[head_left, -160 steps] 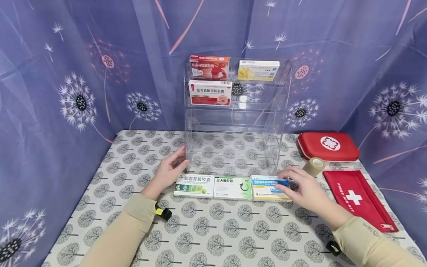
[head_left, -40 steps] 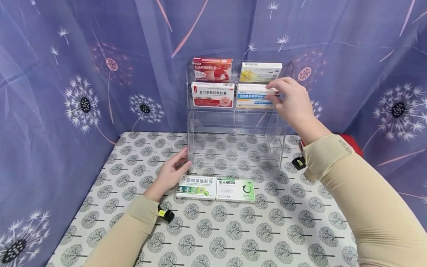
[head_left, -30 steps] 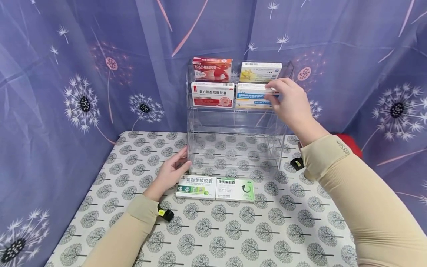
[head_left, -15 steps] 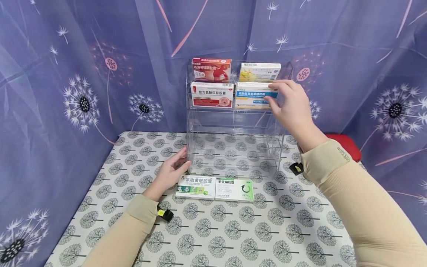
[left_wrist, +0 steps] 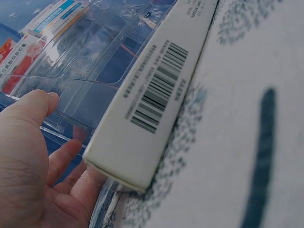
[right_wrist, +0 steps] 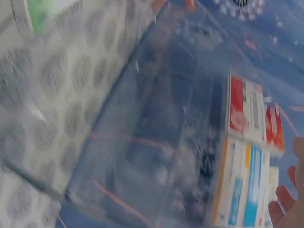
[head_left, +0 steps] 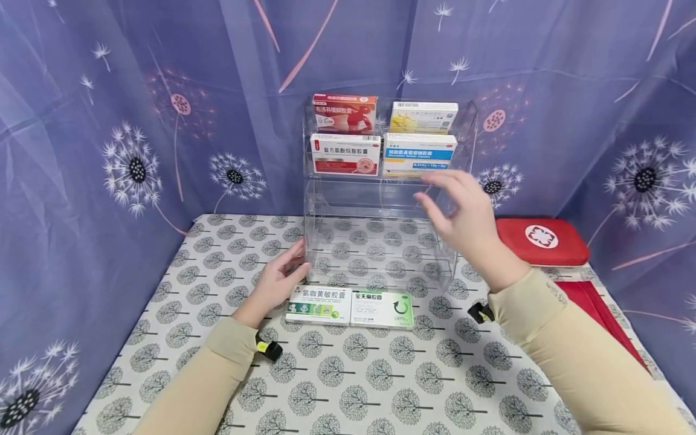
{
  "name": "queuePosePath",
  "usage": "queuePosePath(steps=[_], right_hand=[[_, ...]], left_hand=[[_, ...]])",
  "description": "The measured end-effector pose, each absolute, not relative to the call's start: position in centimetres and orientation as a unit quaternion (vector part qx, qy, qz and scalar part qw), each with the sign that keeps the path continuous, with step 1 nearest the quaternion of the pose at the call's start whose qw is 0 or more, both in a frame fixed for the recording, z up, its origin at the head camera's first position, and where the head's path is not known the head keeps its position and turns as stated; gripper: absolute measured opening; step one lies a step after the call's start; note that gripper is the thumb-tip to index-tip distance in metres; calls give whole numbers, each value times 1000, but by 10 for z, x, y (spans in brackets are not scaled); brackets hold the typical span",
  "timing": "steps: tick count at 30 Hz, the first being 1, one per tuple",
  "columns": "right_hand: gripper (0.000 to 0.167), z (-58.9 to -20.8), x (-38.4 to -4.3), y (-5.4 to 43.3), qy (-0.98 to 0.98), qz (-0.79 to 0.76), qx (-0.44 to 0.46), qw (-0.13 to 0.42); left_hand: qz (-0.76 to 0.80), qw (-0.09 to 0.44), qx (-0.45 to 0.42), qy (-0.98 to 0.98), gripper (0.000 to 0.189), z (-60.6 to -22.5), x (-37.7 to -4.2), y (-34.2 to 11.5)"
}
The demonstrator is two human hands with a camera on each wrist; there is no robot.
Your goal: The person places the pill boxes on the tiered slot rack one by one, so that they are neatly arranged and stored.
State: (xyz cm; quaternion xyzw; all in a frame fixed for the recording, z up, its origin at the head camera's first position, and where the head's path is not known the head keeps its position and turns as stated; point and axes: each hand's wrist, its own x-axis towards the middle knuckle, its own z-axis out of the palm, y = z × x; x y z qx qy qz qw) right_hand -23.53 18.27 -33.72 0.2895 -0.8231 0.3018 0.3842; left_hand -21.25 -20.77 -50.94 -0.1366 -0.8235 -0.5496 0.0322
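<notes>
Four medicine boxes already stand in the clear acrylic rack [head_left: 380,199]: a red box [head_left: 345,113] and a yellow box [head_left: 423,117] on the top tier, a red-and-white box [head_left: 345,154] and a blue-and-white box [head_left: 418,154] on the tier below. The two lower tiers hold nothing. Two boxes lie flat on the tablecloth [head_left: 348,374] just in front of the rack's near edge: a green-and-white box [head_left: 318,304] on the left, touching a light green box [head_left: 382,309] on its right. By this count the shelving looks two-thirds done. The right hand [head_left: 467,220] hangs released in the air before the rack, fingers spread, grasping nothing. The left hand [head_left: 274,281] rests with relaxed fingers against the rack's near left corner, beside the green-and-white box. A red case [head_left: 544,240] lies far right.
</notes>
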Motion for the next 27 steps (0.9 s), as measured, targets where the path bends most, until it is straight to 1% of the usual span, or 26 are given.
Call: queuePosePath(steps=[4,10,17,27], right_hand=[[40,-357,-220,173,-820,308,331,351],[47,-387,-206,160,-812,323,363,322],[48,-419,-192,152,-822,329,379,269],[52,-451,-172,150,-845,308,397,185]], left_hand=[[-549,29,-137,-824,69,-509,-213,-208],[-551,29,-139,-822,69,-509,-213,-208],[-557,33,-145,-817,69,-509,-213,-207],[-557,35,-143,-818,70,-509,-213,-207]])
